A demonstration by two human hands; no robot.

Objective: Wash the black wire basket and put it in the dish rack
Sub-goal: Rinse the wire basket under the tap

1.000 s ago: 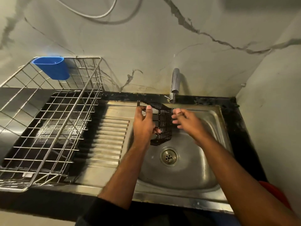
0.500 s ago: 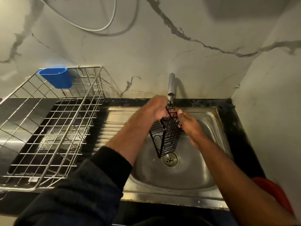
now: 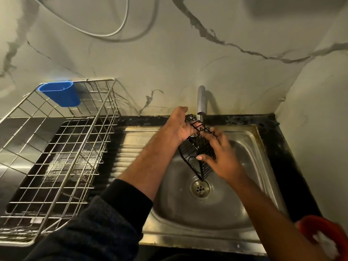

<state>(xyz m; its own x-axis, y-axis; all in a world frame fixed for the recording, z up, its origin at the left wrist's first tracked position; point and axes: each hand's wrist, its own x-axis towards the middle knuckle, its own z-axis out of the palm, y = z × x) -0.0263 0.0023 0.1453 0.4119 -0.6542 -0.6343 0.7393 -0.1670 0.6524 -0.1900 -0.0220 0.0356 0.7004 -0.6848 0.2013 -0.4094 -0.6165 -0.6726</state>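
head cam | above, looking forward-down | close over sink (image 3: 263,166) | wall behind

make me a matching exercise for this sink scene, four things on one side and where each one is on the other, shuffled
Things:
1. black wire basket
2. blue cup
3. dish rack
4. drain

Places:
A. hung on the rack's back rim
B. bottom of the sink bowl
C. held over the sink, below the tap
D. on the counter left of the sink

Pairs: 1-C, 2-A, 3-D, 4-B

Dark knit sleeve (image 3: 98,228) on left arm, right arm bare
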